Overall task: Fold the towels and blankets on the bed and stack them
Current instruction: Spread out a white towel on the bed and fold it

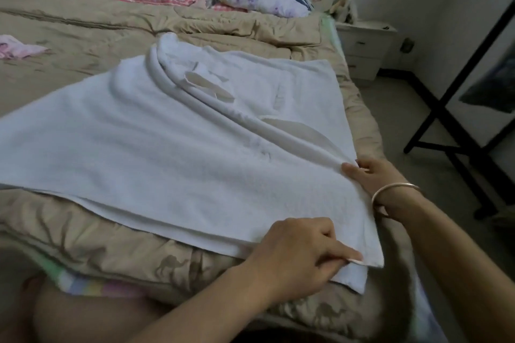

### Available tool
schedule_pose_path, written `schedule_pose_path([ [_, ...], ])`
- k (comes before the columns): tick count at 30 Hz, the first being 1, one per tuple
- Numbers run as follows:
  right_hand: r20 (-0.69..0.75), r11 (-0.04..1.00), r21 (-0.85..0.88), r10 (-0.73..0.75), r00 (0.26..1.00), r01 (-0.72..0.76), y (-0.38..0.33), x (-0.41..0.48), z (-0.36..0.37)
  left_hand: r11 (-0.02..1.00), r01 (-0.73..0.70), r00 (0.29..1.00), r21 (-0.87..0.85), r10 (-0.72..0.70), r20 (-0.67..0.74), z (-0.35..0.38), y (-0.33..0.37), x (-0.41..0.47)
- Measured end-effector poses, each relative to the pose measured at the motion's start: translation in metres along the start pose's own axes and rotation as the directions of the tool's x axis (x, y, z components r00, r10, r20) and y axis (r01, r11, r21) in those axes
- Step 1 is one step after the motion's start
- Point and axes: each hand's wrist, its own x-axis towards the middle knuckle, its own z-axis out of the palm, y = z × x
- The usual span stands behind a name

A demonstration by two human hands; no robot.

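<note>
We pinch the near corner of the white towel point(167, 147) between thumb and forefinger of our left hand point(301, 253), while our right hand point(373, 175), fingers curled, grips its right edge. The towel lies spread on the tan quilt point(111, 239), a thick ridge point(178, 86) bunched across it. If we lift unevenly, that ridge could fold in crooked, and the light pinch may slip.

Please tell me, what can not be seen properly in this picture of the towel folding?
Head view:
- Fingers of right hand: hidden under the white towel edge.
- Towel's left end: cut off by the frame edge.
- Pink cloth: small, blurred, partly cut off at left.
- Clutter by the nightstand: too blurred.
</note>
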Motion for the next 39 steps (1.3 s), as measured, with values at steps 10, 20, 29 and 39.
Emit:
schedule_pose_path([
  [10, -0.128, 0.995, -0.103, -0.005, 0.992, -0.008, 0.024, -0.009, 0.029, 0.984, -0.012, 1.000, 0.180, 0.008, 0.023, 0.022, -0.019, -0.012],
  [20, -0.371, 0.919, -0.383, -0.242, 0.896, 0.090, 0.019, -0.024, 0.045, 0.916, 0.277, 0.961, -0.290, -0.271, 0.062, 0.028, -0.027, -0.011],
  [29, 0.120, 0.823, -0.152, -0.535, 0.836, 0.548, -0.095, -0.053, 0.113, 0.455, 0.318, 0.640, -0.832, -0.751, -0.166, -0.137, -0.083, -0.062],
  [39, 0.287, 0.791, 0.050, -0.596, 0.750, 0.610, -0.250, -0.064, 0.294, 0.342, 0.938, 0.162, -0.056, -0.577, -0.801, -0.248, -0.235, -0.242],
])
